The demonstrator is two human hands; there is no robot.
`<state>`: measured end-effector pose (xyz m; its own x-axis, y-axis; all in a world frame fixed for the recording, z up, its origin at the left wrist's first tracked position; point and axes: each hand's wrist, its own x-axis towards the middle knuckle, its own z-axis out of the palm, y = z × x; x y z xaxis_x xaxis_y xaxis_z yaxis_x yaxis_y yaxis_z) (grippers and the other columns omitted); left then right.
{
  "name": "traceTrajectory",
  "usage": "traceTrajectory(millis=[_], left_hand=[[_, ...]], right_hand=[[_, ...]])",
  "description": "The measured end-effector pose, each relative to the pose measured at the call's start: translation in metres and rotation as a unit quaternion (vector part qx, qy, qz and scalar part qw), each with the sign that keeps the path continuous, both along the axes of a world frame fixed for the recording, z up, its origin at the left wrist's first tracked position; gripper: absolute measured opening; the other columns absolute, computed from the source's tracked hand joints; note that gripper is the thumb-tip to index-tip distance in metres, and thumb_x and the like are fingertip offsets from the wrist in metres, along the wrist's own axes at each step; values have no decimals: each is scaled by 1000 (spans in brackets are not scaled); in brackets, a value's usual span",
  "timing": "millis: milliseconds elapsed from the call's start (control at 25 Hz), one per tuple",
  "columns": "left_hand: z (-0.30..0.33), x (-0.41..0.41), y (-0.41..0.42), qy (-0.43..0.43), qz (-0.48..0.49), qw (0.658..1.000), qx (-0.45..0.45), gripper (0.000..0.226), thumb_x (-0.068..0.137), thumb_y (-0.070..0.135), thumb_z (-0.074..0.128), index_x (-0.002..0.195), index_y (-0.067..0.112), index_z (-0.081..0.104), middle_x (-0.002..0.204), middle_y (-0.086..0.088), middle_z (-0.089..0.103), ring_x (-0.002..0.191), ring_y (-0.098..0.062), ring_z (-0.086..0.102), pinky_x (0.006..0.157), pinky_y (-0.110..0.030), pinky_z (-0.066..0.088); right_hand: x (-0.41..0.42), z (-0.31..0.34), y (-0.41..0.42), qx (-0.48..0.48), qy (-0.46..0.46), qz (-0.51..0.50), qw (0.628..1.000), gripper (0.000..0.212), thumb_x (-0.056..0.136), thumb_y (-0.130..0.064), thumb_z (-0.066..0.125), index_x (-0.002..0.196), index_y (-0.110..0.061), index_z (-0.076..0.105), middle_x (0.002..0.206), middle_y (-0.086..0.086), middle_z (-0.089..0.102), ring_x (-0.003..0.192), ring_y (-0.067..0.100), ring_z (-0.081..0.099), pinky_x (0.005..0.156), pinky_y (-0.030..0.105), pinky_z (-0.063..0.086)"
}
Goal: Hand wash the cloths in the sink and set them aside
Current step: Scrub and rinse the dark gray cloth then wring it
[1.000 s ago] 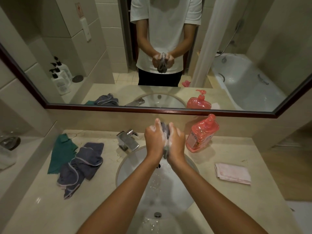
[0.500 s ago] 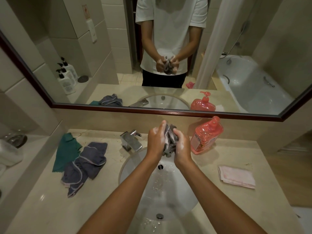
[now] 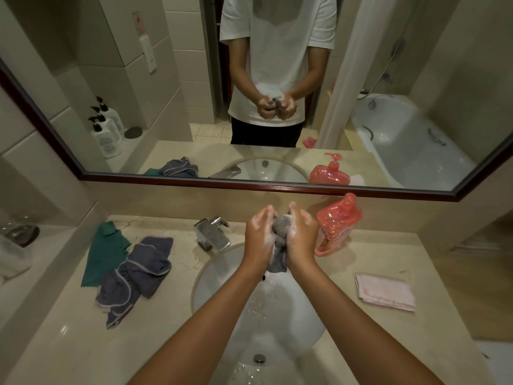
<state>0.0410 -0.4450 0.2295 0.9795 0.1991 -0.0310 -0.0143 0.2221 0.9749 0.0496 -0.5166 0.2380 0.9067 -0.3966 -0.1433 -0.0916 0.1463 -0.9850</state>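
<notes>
**A:** So the grey cloth (image 3: 279, 232) is bunched up between both hands, held above the far side of the sink (image 3: 211, 276), just in front of the mirror ledge. Left hand (image 3: 259, 232) and right hand (image 3: 301, 230) each have their fingers curled round it, pressed in from either side, suds all over the knuckles. Looks like the scrubbing step to me, lather stage, not rinsing.

**B:** Agreed, the tap (image 3: 212, 232) on the far left of the basin doesn't seem to be running, though there are droplets in the bowl. What's next, you reckon?

**A:** My guess: rinse the soap out under the tap, wring it, then park it on the counter. Needs one hand free for the lever, so the grip has to shift to one hand.

**B:** And plenty left after that. There's a purple-grey cloth (image 3: 138, 273) and a green cloth (image 3: 104, 254) piled on the left counter, plus a folded pink cloth (image 3: 384, 291) on the right. Can't tell which are already washed.

**A:** Red soap bottle (image 3: 337, 225) sits just right of the hands, handy for the next one.
</notes>
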Motion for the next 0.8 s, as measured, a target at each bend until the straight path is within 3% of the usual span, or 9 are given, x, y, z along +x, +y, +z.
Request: traceTrajectory(millis=[80,160,280,400,560,800], left_hand=[[0,-3,-6,-3,20,1000,13,41,107,28,46,69,24,59,58,12,58,55,-1,55,57,-19,46],[-1,-5,-9,-15,29,999,41,45,108,30,45,66,28,60,55,14,59,53,3,55,55,-13,43],[4,3,0,5,77,997,25,40,107,32,45,70,20,52,55,12,54,50,3,51,53,-14,42],[4,11,11,2,97,995,22,39,107,28,44,70,17,49,55,10,51,49,5,48,54,-12,40],[0,-8,-3,2,61,996,60,40,108,31,43,70,24,53,54,18,60,52,6,55,53,-9,42],[10,6,16,20,78,997,-1,36,107,31,44,74,20,52,63,12,54,52,6,54,56,-14,46]], right_hand=[[8,8,3,-20,10,-20,1000,46,98,-26,61,58,-18,40,53,-1,36,51,16,34,52,29,30],[16,12,1,-2,27,-25,999,37,98,-26,62,68,-10,50,59,8,38,55,19,35,55,30,31],[6,1,12,-17,47,13,999,43,100,-31,61,63,-11,53,52,0,48,49,14,46,49,26,38],[-5,-7,25,-44,38,39,998,46,101,-34,57,60,-16,54,53,-1,54,54,16,53,55,30,42],[18,4,11,-46,39,11,998,48,103,-28,55,56,-16,53,52,-4,54,50,12,51,54,24,42],[0,-15,31,-85,25,55,995,56,104,-28,52,49,-16,54,46,-4,53,42,4,48,46,23,37]])
